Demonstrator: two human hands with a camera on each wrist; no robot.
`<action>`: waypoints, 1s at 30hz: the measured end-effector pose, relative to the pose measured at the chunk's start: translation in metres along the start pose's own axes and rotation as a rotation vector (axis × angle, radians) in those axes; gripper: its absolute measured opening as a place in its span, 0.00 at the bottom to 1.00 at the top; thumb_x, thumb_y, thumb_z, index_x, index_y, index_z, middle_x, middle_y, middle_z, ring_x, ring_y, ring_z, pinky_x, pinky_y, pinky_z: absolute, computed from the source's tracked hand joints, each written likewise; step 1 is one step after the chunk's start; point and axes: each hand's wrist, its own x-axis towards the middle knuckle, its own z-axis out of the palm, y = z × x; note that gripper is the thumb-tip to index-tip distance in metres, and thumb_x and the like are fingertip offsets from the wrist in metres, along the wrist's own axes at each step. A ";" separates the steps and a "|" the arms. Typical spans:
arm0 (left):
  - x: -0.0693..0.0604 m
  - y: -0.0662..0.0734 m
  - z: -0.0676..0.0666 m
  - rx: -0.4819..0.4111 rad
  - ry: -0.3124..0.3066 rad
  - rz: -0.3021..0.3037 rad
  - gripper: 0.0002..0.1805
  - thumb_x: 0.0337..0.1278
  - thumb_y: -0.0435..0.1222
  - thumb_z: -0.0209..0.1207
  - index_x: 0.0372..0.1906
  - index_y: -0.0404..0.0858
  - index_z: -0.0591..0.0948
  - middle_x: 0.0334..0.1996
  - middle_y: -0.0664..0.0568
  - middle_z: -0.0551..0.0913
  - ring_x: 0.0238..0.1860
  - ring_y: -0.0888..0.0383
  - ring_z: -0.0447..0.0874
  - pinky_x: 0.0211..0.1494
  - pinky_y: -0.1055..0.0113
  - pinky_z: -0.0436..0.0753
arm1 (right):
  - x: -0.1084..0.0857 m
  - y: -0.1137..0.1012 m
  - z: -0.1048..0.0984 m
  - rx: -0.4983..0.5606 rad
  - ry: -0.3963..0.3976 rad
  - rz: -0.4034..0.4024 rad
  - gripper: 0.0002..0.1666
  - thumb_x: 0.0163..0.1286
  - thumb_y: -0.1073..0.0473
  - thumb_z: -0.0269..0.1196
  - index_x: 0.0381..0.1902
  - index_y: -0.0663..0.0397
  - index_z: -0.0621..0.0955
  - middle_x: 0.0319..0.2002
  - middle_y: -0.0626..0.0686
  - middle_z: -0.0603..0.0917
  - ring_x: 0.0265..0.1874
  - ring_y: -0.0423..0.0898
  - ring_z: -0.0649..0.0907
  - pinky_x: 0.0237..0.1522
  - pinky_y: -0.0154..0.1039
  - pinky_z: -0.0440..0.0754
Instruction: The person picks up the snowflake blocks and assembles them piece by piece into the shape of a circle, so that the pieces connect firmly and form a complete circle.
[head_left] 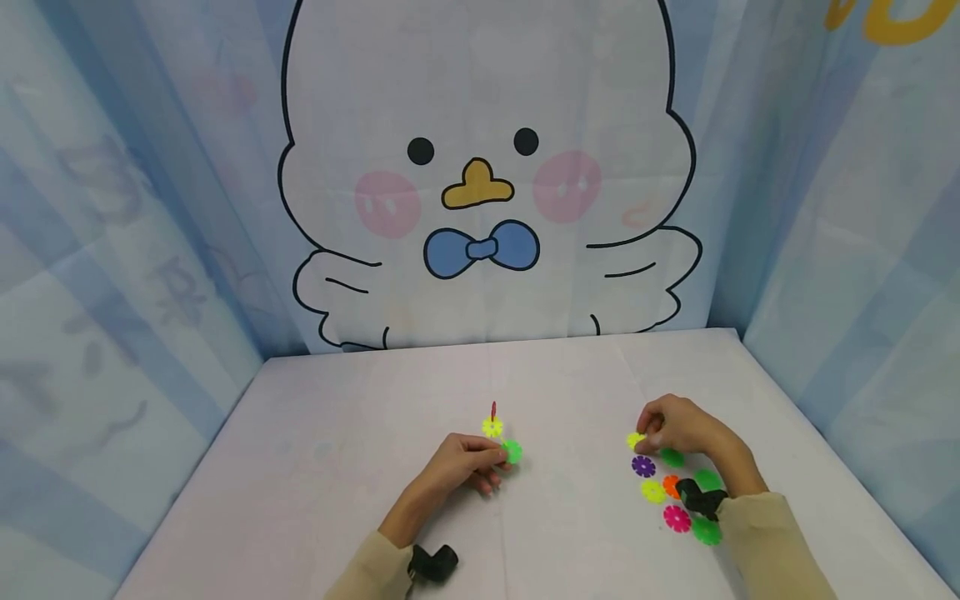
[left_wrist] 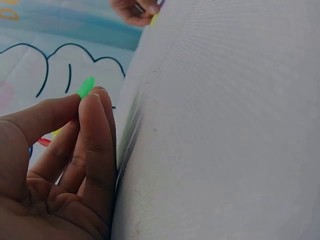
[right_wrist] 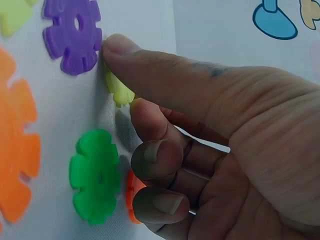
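Note:
My left hand (head_left: 468,462) pinches a green notched plastic disc (head_left: 512,452) between thumb and fingertips, its edge up in the left wrist view. Just beyond it are a yellow disc (head_left: 492,427) and a red disc (head_left: 493,411) seen edge-on; whether they join the green one I cannot tell. Over at the right, my right hand (head_left: 678,423) pinches another yellow disc (right_wrist: 120,92) between thumb and forefinger, partly covered by the thumb. Close by that hand lie a purple disc (right_wrist: 75,30) and a green disc (right_wrist: 96,176).
Several loose discs lie near the right forearm, among them a yellow one (head_left: 653,492), an orange one (head_left: 672,486), a pink one (head_left: 677,518) and a green one (head_left: 706,530). A white table (head_left: 300,500) carries everything, with printed curtains (head_left: 487,300) behind and beside it.

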 end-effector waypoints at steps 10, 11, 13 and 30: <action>0.000 -0.001 -0.001 -0.002 -0.001 -0.005 0.15 0.66 0.37 0.69 0.48 0.29 0.89 0.36 0.48 0.94 0.24 0.65 0.85 0.28 0.72 0.85 | 0.001 -0.005 0.002 -0.017 0.020 -0.015 0.17 0.59 0.57 0.80 0.39 0.55 0.83 0.35 0.51 0.82 0.37 0.47 0.78 0.40 0.39 0.80; 0.000 -0.001 -0.002 -0.001 -0.002 -0.004 0.14 0.66 0.37 0.69 0.48 0.29 0.89 0.36 0.48 0.94 0.24 0.65 0.85 0.28 0.72 0.85 | 0.001 -0.005 0.002 -0.013 0.024 -0.020 0.17 0.60 0.58 0.80 0.39 0.55 0.83 0.35 0.51 0.82 0.37 0.47 0.78 0.41 0.39 0.80; 0.001 -0.001 -0.002 0.002 -0.002 -0.002 0.14 0.66 0.37 0.69 0.48 0.30 0.89 0.35 0.49 0.94 0.24 0.65 0.85 0.28 0.72 0.85 | 0.002 -0.004 0.002 -0.003 0.029 -0.028 0.15 0.60 0.59 0.80 0.39 0.55 0.83 0.35 0.51 0.83 0.37 0.47 0.79 0.41 0.40 0.81; 0.001 -0.001 -0.002 -0.005 -0.010 -0.005 0.14 0.66 0.38 0.69 0.48 0.31 0.90 0.35 0.50 0.94 0.24 0.65 0.85 0.28 0.72 0.86 | 0.001 -0.007 -0.001 -0.001 0.050 -0.021 0.13 0.65 0.56 0.77 0.42 0.56 0.88 0.35 0.50 0.87 0.35 0.46 0.80 0.40 0.37 0.82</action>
